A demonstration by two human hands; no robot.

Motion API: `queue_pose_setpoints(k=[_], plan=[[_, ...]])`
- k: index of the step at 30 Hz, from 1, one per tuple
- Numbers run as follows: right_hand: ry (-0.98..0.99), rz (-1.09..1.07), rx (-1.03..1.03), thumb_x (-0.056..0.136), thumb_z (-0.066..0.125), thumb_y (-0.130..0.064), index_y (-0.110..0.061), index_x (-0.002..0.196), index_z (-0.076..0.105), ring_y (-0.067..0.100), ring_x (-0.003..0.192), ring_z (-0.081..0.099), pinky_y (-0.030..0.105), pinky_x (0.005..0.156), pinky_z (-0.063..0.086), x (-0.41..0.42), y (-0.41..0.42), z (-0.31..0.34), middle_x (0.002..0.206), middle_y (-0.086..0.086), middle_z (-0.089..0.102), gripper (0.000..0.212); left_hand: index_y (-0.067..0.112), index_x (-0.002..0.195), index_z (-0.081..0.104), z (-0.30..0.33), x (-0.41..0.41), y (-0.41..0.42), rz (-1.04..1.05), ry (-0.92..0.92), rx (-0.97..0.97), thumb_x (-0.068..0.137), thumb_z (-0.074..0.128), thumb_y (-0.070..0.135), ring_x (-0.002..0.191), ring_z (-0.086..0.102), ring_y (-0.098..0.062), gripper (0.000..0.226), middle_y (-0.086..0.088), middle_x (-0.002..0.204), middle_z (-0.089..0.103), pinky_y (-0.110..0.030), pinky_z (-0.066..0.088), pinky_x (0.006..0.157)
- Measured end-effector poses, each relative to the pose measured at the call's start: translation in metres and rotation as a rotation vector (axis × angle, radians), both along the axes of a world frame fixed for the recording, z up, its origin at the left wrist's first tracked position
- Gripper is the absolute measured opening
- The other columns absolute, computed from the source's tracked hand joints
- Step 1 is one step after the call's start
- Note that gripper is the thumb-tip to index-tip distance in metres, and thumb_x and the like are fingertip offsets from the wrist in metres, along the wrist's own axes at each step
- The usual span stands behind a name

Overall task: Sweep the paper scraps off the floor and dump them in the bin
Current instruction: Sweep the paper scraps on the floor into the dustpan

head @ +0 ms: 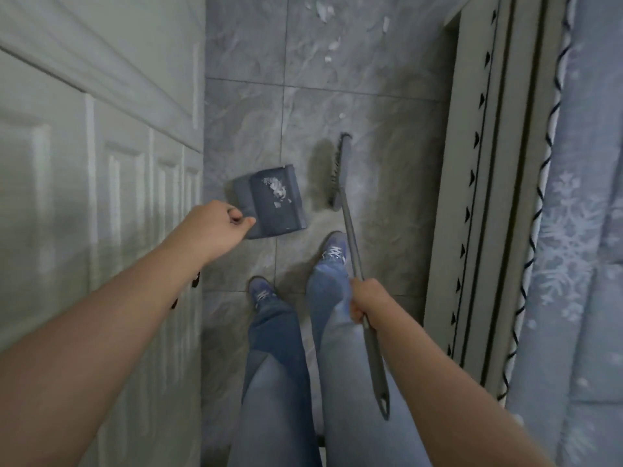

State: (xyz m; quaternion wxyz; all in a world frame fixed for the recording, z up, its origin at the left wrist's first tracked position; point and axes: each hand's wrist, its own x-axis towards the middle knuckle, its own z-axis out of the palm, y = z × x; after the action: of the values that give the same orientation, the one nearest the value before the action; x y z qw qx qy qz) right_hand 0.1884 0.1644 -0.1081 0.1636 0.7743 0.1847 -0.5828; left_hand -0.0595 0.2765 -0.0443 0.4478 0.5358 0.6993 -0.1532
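A grey dustpan (273, 203) hangs just above the tiled floor (387, 106) with a small heap of white paper scraps (275, 187) inside. My left hand (217, 224) grips its handle at the pan's left edge. My right hand (365, 303) grips the long grey handle of a broom (340, 170), whose brush head sits to the right of the pan, bristles facing left. More paper scraps (328, 32) lie scattered on the floor farther ahead. No bin is in view.
White panelled cabinet doors (101, 163) line the left side. A bed frame edge (478, 197) and a snowflake-patterned bedspread (580, 230) run along the right. My legs in jeans and blue shoes (333, 251) stand in the narrow aisle between them.
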Motion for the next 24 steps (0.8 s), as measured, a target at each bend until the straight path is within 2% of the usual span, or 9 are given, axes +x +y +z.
queue_pose_setpoints(k=[3, 6, 9, 12, 13, 15, 17, 20, 24], plan=[[-0.098, -0.025, 0.025, 0.100, 0.036, -0.025, 0.003, 0.122, 0.056, 0.002, 0.021, 0.041, 0.015, 0.037, 0.038, 0.066, 0.005, 0.001, 0.122, 0.028, 0.060, 0.040, 0.005, 0.072, 0.064, 0.008, 0.030, 0.027, -0.058, 0.005, 0.020, 0.096, 0.055, 0.040, 0.055, 0.047, -0.017, 0.044, -0.003, 0.056, 0.048, -0.026, 0.031, 0.048], [-0.137, 0.023, -0.043, 0.100, 0.036, -0.016, -0.006, 0.097, 0.057, 0.009, 0.031, 0.047, 0.024, 0.049, 0.049, 0.129, 0.023, -0.004, 0.092, 0.025, 0.059, 0.024, 0.001, 0.075, 0.063, 0.011, 0.058, 0.052, -0.142, 0.010, 0.007, 0.097, 0.055, 0.039, 0.050, 0.044, -0.017, 0.045, -0.008, 0.054, 0.047, -0.025, 0.031, 0.047], [-0.118, 0.284, -0.160, 0.095, 0.045, -0.005, -0.013, 0.062, 0.042, 0.012, 0.050, 0.046, 0.017, 0.049, 0.047, 0.170, 0.041, -0.012, 0.073, 0.009, 0.052, 0.034, 0.007, 0.065, 0.054, 0.010, 0.085, 0.069, -0.182, 0.006, -0.041, 0.097, 0.054, 0.040, 0.044, 0.042, -0.020, 0.045, -0.007, 0.049, 0.044, -0.025, 0.029, 0.045], [-0.078, 0.578, -0.411, 0.090, 0.060, -0.012, -0.013, 0.041, 0.057, 0.010, 0.038, 0.050, 0.025, 0.054, 0.044, 0.174, 0.068, -0.022, 0.040, 0.002, 0.055, 0.049, 0.005, 0.072, 0.058, 0.001, 0.116, 0.082, -0.233, 0.002, -0.048, 0.097, 0.053, 0.043, 0.046, 0.045, -0.020, 0.045, -0.008, 0.051, 0.047, -0.026, 0.030, 0.047], [-0.036, 0.663, -0.417, 0.089, 0.063, -0.015, -0.008, 0.046, 0.062, 0.012, 0.040, 0.053, 0.027, 0.058, 0.044, 0.168, 0.076, -0.023, 0.040, 0.001, 0.059, 0.044, 0.006, 0.075, 0.061, -0.002, 0.126, 0.086, -0.251, 0.005, -0.045, 0.097, 0.053, 0.044, 0.048, 0.047, -0.020, 0.044, -0.008, 0.053, 0.050, -0.026, 0.031, 0.048], [0.038, 0.672, -0.363, 0.090, 0.063, -0.019, 0.002, 0.092, 0.072, 0.020, 0.069, 0.057, 0.031, 0.073, 0.048, 0.153, 0.087, -0.019, 0.083, 0.008, 0.074, 0.023, 0.011, 0.080, 0.065, -0.006, 0.146, 0.093, -0.285, 0.007, -0.041, 0.096, 0.053, 0.047, 0.053, 0.053, -0.021, 0.041, -0.008, 0.057, 0.055, -0.026, 0.033, 0.048], [0.106, 0.639, -0.288, 0.091, 0.061, -0.019, 0.003, 0.116, 0.065, 0.020, 0.071, 0.056, 0.026, 0.078, 0.049, 0.143, 0.084, -0.012, 0.107, 0.013, 0.069, 0.033, 0.019, 0.078, 0.062, -0.008, 0.163, 0.098, -0.272, 0.008, -0.057, 0.096, 0.052, 0.048, 0.053, 0.056, -0.028, 0.036, -0.010, 0.060, 0.058, -0.025, 0.037, 0.047], [0.171, 0.453, -0.188, 0.091, 0.059, -0.010, 0.007, 0.086, 0.064, 0.013, 0.056, 0.063, 0.017, 0.066, 0.052, 0.134, 0.064, -0.011, 0.100, 0.017, 0.072, 0.018, 0.014, 0.075, 0.058, -0.008, 0.170, 0.100, -0.292, 0.023, -0.060, 0.099, 0.048, 0.043, 0.061, 0.060, -0.038, 0.039, -0.013, 0.063, 0.054, -0.026, 0.037, 0.049], [0.103, -0.130, -0.049, 0.101, 0.035, -0.016, 0.005, 0.129, 0.051, -0.003, 0.024, 0.044, 0.010, 0.029, 0.036, 0.146, 0.043, -0.005, 0.132, 0.025, 0.053, 0.038, 0.001, 0.082, 0.064, -0.005, 0.170, 0.099, -0.332, 0.071, -0.032, 0.100, 0.049, 0.037, 0.069, 0.059, -0.033, 0.043, -0.009, 0.060, 0.052, -0.029, 0.032, 0.053]])
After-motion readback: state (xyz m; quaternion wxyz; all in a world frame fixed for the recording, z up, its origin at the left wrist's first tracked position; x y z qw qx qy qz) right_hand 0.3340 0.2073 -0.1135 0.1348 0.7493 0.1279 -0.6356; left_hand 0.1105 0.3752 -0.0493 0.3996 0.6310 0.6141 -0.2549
